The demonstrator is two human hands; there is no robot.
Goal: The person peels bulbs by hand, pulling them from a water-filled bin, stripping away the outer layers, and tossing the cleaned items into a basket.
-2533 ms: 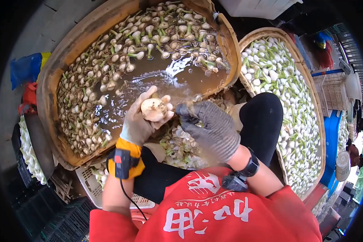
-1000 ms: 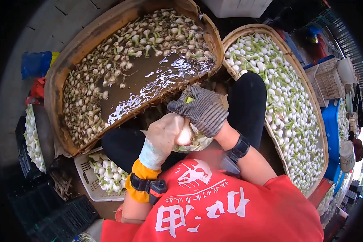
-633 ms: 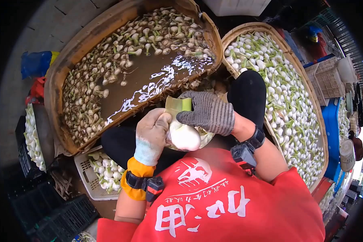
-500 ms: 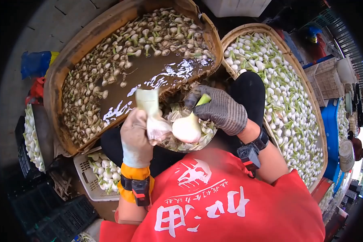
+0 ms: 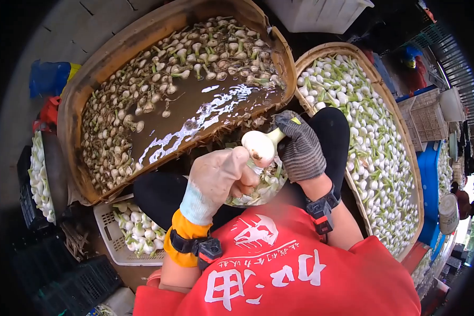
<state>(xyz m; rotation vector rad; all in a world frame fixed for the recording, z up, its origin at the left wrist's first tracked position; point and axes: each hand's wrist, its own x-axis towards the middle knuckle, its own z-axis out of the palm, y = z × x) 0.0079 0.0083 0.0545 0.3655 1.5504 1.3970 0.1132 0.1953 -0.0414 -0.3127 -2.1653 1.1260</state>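
Observation:
A white garlic bulb (image 5: pixel 259 147) with a green stem is in the middle of the head view. My right hand (image 5: pixel 300 145), in a grey striped glove, is closed round its stem. Against the bulb's lower left side is my left hand (image 5: pixel 218 171), in a pale glove, thumb at the bulb and fingers curled; what lies inside its fingers is hidden. Below both hands, between the knees, peeled skins (image 5: pixel 268 184) lie in a heap.
Ahead stands a large tub (image 5: pixel 71 121) of murky water with unpeeled bulbs. A long basket (image 5: pixel 418 210) of white bulbs is on the right. A white crate (image 5: pixel 110 242) with peeled bulbs sits at lower left, near dark crates (image 5: pixel 84 279).
The bulb has been stripped of an outer layer and turned, its root end now toward my left hand. The peeled layer has left my left hand's raised grip. Both hands have moved right.

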